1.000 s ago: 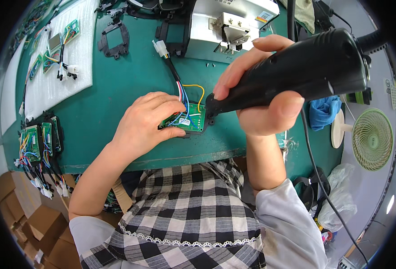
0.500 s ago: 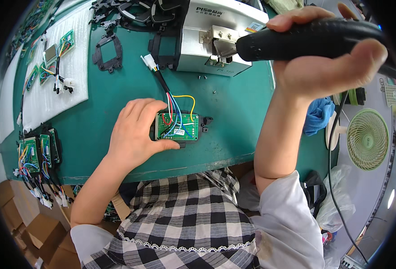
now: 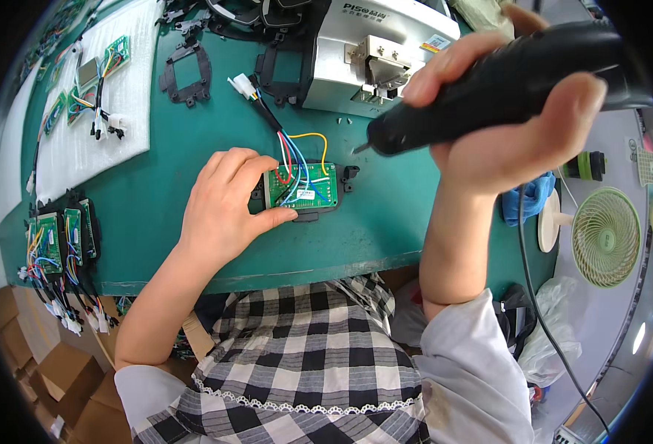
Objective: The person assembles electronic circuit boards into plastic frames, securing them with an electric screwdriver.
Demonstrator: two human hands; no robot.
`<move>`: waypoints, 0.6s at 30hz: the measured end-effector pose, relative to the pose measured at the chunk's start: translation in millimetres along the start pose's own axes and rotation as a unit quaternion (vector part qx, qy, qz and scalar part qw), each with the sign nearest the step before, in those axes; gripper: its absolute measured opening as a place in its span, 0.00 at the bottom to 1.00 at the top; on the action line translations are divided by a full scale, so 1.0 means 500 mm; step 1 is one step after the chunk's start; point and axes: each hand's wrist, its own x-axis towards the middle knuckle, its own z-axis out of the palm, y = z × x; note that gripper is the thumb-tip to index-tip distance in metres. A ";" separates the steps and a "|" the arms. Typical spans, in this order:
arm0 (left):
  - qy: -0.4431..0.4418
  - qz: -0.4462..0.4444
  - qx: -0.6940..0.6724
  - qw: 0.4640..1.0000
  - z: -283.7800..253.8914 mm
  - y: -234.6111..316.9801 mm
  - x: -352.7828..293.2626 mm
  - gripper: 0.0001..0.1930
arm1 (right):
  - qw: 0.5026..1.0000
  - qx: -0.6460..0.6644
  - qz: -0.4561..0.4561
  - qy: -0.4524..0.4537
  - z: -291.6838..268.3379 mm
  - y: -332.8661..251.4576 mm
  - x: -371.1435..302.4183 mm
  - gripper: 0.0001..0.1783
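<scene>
My left hand (image 3: 219, 200) is closed on the left end of a green circuit board (image 3: 325, 191), thumb at the near edge and fingers at the far edge. The board lies flat in a black plastic frame (image 3: 349, 176) on the table. Red, white, blue and yellow wires rise from it into a black sleeve that ends in a white connector (image 3: 243, 86). Raised to the right, my right hand (image 3: 474, 159) is wrapped round a black electric screwdriver (image 3: 482, 92). Its bit (image 3: 362, 149) points left and down, above the table and apart from the board.
A silver screw feeder (image 3: 345, 63) stands at the back, with small screws (image 3: 344, 120) before it. Black frames (image 3: 186, 74) lie beside it. Wired boards rest on white foam (image 3: 130, 111) and at the left edge. A blue cloth (image 3: 527, 198) and green fan (image 3: 605, 237) are at right.
The screwdriver has come away from the screw feeder, moving left and toward me, its bit now visible over the table. My left hand keeps its hold on the board.
</scene>
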 end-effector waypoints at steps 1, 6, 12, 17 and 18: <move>0.000 -0.001 0.000 1.000 0.001 -0.002 0.000 0.28 | 1.000 -0.003 0.013 -0.019 -0.002 0.002 -0.025 0.47; 0.001 0.002 -0.002 1.000 0.007 -0.007 -0.001 0.29 | 0.995 0.007 0.073 -0.063 -0.004 0.001 -0.093 0.48; 0.002 0.005 -0.015 1.000 0.009 -0.011 0.000 0.30 | 0.992 0.005 0.097 -0.078 -0.002 0.017 -0.115 0.48; -0.001 -0.002 -0.020 1.000 0.008 -0.013 0.000 0.30 | 0.992 0.039 0.094 -0.073 0.010 0.008 -0.127 0.50; -0.005 -0.005 -0.026 1.000 0.006 -0.013 0.000 0.30 | 0.990 0.050 0.099 -0.085 0.010 0.007 -0.128 0.50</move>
